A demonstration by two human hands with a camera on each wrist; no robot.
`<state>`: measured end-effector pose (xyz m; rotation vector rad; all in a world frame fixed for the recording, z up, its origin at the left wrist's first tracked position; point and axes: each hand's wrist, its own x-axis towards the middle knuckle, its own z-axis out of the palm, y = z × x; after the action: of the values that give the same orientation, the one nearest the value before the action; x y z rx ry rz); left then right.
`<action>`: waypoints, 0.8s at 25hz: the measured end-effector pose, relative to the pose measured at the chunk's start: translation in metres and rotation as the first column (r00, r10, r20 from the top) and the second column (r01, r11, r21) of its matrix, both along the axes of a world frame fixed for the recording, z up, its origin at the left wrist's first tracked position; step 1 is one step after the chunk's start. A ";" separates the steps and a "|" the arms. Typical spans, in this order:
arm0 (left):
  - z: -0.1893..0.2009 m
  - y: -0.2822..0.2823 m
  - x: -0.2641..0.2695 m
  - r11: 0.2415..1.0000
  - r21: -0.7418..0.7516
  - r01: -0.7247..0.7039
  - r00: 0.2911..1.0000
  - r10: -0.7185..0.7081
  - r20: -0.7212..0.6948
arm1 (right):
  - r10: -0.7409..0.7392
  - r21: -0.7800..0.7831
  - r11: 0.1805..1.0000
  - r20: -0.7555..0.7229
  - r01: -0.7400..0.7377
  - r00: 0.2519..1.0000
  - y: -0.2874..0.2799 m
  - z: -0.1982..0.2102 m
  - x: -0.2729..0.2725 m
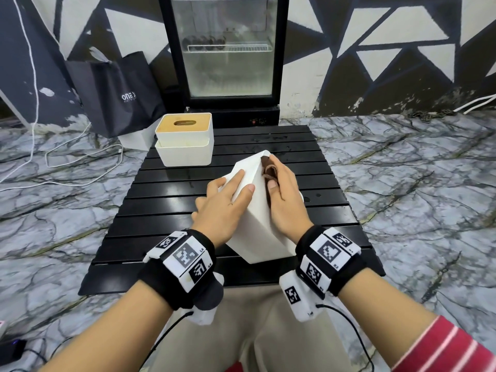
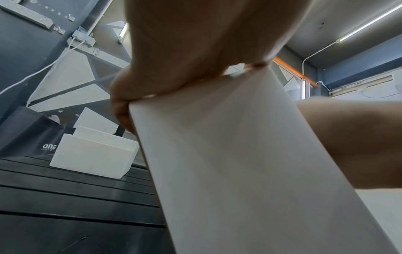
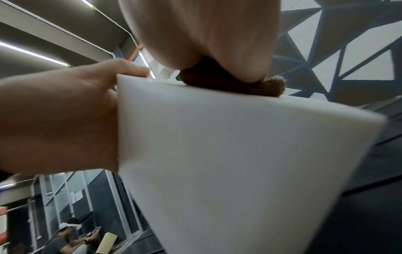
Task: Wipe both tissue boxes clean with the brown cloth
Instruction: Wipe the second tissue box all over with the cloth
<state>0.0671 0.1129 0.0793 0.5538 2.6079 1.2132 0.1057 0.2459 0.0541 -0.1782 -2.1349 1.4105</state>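
A white tissue box [image 1: 257,224] stands tilted on one edge in the middle of the black slatted table [image 1: 161,210]. My left hand [image 1: 241,183] grips its upper left face, fingers wrapped over the far edge and thumb on the ridge. My right hand [image 1: 279,173] holds the bunched brown cloth [image 1: 268,169] against the box's right face near the top. The right wrist view has the cloth [image 3: 239,84] squeezed between my palm and the box [image 3: 217,154]. A second white tissue box [image 1: 185,140] with a wooden slotted lid stands at the table's back left, untouched.
Behind the table stands a glass-door fridge [image 1: 228,49], with a black paper bag [image 1: 118,95] to its left. White cables [image 1: 53,157] trail over the marbled floor on the left. Small wet spots [image 1: 268,140] mark the table's far end.
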 end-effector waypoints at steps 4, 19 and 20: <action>-0.001 0.000 -0.001 1.000 0.014 -0.001 1.000 0.001 0.014 | -0.078 -0.030 0.996 0.173 0.084 0.982 0.021 -0.013 0.000; 0.006 0.006 0.012 0.997 -0.072 -0.013 0.999 0.010 -0.034 | -0.062 -0.092 0.993 0.059 0.067 0.996 -0.017 -0.002 0.026; 0.008 0.007 0.015 0.995 -0.104 -0.011 0.998 0.005 -0.057 | -0.054 -0.108 0.992 0.037 0.058 0.998 -0.019 0.003 0.026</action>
<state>0.0817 0.1202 0.0869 0.5663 2.7047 1.0715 0.1322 0.2271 0.0567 -0.3044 -2.0644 1.5024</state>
